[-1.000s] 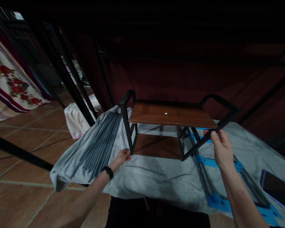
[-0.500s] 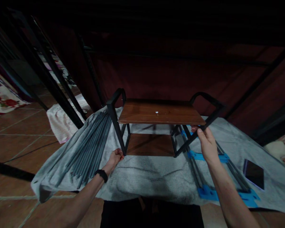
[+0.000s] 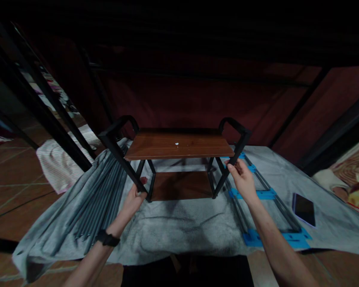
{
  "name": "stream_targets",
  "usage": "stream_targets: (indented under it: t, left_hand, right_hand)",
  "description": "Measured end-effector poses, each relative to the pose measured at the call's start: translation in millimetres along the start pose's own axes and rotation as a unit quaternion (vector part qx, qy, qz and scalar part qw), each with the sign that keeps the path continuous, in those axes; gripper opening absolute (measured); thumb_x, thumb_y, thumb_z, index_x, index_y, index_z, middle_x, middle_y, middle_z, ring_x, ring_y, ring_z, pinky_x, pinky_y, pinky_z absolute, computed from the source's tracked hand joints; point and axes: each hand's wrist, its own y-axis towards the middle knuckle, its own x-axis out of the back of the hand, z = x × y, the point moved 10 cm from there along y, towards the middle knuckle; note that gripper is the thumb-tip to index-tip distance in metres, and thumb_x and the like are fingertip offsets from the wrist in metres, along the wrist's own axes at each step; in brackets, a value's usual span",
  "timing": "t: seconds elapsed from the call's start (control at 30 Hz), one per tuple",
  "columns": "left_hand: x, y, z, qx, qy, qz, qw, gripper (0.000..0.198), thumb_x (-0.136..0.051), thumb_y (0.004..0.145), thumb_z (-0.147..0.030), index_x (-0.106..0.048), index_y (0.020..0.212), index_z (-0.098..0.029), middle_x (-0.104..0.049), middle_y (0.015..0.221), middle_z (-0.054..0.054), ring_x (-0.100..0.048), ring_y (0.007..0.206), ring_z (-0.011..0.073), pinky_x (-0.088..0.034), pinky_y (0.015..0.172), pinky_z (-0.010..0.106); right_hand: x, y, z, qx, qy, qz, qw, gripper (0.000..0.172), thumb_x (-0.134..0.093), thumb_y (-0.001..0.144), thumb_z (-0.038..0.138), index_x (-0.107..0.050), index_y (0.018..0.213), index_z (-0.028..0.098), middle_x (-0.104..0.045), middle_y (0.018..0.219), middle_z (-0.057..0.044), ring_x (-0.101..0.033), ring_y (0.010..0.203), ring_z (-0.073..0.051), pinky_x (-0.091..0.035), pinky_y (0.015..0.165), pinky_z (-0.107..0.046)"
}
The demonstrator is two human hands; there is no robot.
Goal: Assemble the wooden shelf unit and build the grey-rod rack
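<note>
A small two-tier shelf stands on a grey towel (image 3: 182, 227). It has a brown wooden top board (image 3: 179, 144), a lower board (image 3: 179, 185) and black metal side frames. My left hand (image 3: 134, 197) is closed round the lower part of the left black frame (image 3: 116, 147). My right hand (image 3: 242, 177) is closed round the leaning bar of the right black frame (image 3: 237, 139). A black band sits on my left wrist.
A bundle of grey metal rods (image 3: 98, 195) lies on the towel at left. Black bars with blue tape (image 3: 266, 195) lie at right, and a dark phone (image 3: 304, 208) beside them. A striped cloth (image 3: 60, 163) lies on the tiled floor. Black bed-frame posts (image 3: 48, 115) rise at left.
The view has swung right, so the shelf sits nearer the middle. Both hands stay on the side frames; my right hand has slid lower on its bar and the frames look more upright.
</note>
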Motion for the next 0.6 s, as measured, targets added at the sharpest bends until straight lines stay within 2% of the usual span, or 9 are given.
stream_targets:
  t: [0.07, 0.13, 0.3, 0.47, 0.6]
  left_hand:
    - [-2.2, -4, -22, -0.019, -0.022, 0.002, 1.000, 0.054, -0.065, 0.067, -0.024, -0.056, 0.120, -0.021, -0.062, 0.127, 0.010, -0.053, 0.126, 0.0277, -0.036, 0.111, 0.043]
    - [-5.9, -7, -35, -0.020, -0.039, 0.006, 0.999, 0.055, -0.069, 0.072, -0.033, -0.053, 0.122, -0.021, -0.062, 0.128, 0.011, -0.053, 0.126, 0.0279, -0.037, 0.111, 0.044]
    - [-7.2, -8, -42, -0.010, -0.073, -0.022, 0.997, 0.064, -0.072, 0.074, -0.043, -0.047, 0.129, -0.021, -0.063, 0.122, 0.011, -0.059, 0.119, 0.0262, -0.040, 0.109, 0.045]
    - [-3.7, -5, -62, -0.078, -0.060, -0.044, 0.994, 0.069, -0.073, 0.075, -0.043, -0.045, 0.135, -0.024, -0.061, 0.125, 0.009, -0.060, 0.115, 0.0230, -0.044, 0.106, 0.040]
    - [-1.7, -2, -77, -0.113, -0.020, -0.058, 0.992, 0.068, -0.072, 0.077, -0.042, -0.046, 0.137, -0.025, -0.056, 0.134, 0.009, -0.055, 0.123, 0.0252, -0.044, 0.107, 0.040]
  right_hand:
    - [0, -1, -1, 0.005, -0.002, -0.002, 1.000, 0.034, -0.064, 0.085, 0.048, -0.063, 0.111, 0.026, -0.070, 0.109, -0.005, -0.064, 0.104, -0.024, -0.047, 0.099, -0.044]
    - [-1, -2, -3, 0.005, -0.008, -0.005, 1.000, 0.033, -0.064, 0.085, 0.048, -0.063, 0.109, 0.025, -0.070, 0.109, -0.006, -0.063, 0.106, -0.025, -0.046, 0.100, -0.045]
    - [3, -8, -10, -0.005, 0.000, -0.028, 1.000, 0.041, -0.066, 0.083, 0.045, -0.057, 0.119, 0.027, -0.065, 0.118, -0.006, -0.061, 0.112, -0.024, -0.044, 0.104, -0.046]
    - [9, -11, -20, -0.023, 0.005, -0.029, 0.999, 0.041, -0.065, 0.083, 0.045, -0.056, 0.119, 0.029, -0.064, 0.122, -0.005, -0.060, 0.114, -0.024, -0.044, 0.105, -0.046]
    - [14, -11, -24, -0.032, 0.011, -0.035, 0.999, 0.043, -0.066, 0.082, 0.046, -0.056, 0.121, 0.029, -0.064, 0.122, -0.006, -0.060, 0.114, -0.025, -0.044, 0.106, -0.047]
